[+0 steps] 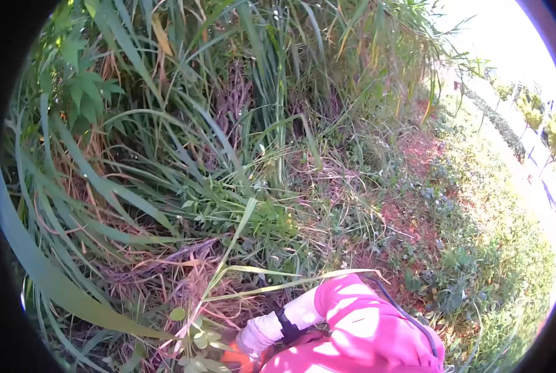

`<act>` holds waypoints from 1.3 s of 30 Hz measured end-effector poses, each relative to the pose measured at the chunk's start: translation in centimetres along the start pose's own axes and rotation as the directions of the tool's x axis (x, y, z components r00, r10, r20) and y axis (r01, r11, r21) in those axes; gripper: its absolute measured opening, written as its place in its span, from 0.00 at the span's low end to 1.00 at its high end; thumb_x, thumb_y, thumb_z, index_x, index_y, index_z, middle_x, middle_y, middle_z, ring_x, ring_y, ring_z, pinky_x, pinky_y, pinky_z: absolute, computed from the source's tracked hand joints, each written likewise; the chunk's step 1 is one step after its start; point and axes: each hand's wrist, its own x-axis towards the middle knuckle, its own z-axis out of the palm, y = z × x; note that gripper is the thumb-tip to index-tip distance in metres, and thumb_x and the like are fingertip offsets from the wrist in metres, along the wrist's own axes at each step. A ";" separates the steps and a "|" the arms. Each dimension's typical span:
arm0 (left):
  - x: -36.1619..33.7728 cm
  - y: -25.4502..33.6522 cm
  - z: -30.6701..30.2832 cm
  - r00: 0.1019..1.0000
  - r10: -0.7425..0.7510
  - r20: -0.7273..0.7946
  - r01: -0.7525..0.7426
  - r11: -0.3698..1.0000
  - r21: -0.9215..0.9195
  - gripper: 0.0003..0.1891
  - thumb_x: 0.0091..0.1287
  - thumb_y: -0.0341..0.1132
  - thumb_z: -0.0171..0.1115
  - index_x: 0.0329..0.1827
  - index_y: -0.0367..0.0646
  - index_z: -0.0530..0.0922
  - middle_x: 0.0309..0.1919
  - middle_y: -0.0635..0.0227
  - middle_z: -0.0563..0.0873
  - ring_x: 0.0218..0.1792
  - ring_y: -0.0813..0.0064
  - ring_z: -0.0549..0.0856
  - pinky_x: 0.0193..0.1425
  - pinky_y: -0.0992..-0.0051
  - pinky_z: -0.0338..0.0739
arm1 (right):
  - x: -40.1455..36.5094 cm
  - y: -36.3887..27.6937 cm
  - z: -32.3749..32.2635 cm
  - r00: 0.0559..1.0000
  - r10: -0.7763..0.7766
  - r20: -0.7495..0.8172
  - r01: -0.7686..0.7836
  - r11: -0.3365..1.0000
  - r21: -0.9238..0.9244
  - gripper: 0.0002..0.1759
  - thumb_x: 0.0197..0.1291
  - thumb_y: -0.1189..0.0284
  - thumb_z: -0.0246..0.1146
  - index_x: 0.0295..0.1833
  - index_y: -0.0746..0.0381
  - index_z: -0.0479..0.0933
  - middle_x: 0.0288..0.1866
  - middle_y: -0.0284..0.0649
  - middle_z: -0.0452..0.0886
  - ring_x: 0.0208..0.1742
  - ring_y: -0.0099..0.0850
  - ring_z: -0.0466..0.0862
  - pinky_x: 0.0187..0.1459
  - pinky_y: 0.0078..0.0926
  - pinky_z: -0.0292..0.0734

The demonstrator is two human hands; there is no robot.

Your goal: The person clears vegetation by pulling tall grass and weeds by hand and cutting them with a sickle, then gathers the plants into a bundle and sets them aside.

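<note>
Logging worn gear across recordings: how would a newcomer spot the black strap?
Find the bright pink sleeve at the bottom, right of centre. Follow it left onto the white fabric sleeve; the wide black strap wraps around that, unlike the thin dark cord running over the pink.

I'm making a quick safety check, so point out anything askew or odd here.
One thing: a thin dark cord runs loosely along the outside of the pink sleeve, close to the grass, where it might snag. Dry, flattened stalks lie left of the sleeve, but they seem ordinary among such growth.
</note>
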 end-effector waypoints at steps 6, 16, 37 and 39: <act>-2.9 -12.2 -9.8 0.912 0.405 -0.067 -0.316 0.797 0.514 0.23 0.65 0.33 0.60 0.61 0.31 0.71 0.58 0.44 0.75 0.58 0.48 0.77 0.63 0.56 0.72 | 4.3 -2.6 2.2 0.987 -0.158 -0.014 0.158 0.987 0.010 0.23 0.51 0.60 0.66 0.50 0.62 0.74 0.37 0.50 0.81 0.39 0.48 0.82 0.40 0.42 0.76; 8.1 -3.4 -3.7 0.984 -0.073 0.162 0.163 0.731 -0.662 0.21 0.74 0.36 0.48 0.67 0.38 0.66 0.55 0.61 0.78 0.52 0.69 0.79 0.60 0.73 0.72 | 0.3 -8.2 -6.1 0.972 0.230 0.048 -0.233 0.971 0.058 0.23 0.56 0.57 0.68 0.52 0.60 0.75 0.36 0.42 0.84 0.38 0.36 0.85 0.41 0.31 0.79; 16.8 -1.5 25.6 0.651 -0.142 0.746 0.649 0.614 -0.449 0.19 0.69 0.41 0.58 0.60 0.44 0.74 0.46 0.68 0.83 0.40 0.73 0.85 0.38 0.74 0.80 | 3.5 13.4 -12.8 0.439 0.610 -0.659 -0.836 0.546 -0.052 0.28 0.57 0.49 0.61 0.52 0.60 0.73 0.41 0.48 0.85 0.44 0.46 0.85 0.43 0.44 0.78; 12.2 -2.2 21.0 0.641 -0.100 0.761 0.683 0.525 -0.507 0.22 0.69 0.41 0.61 0.64 0.46 0.73 0.51 0.70 0.82 0.43 0.76 0.84 0.41 0.76 0.79 | 3.1 18.3 -13.2 0.428 0.770 -0.473 -0.803 0.564 0.191 0.26 0.57 0.52 0.62 0.51 0.62 0.73 0.39 0.47 0.84 0.43 0.42 0.86 0.41 0.43 0.79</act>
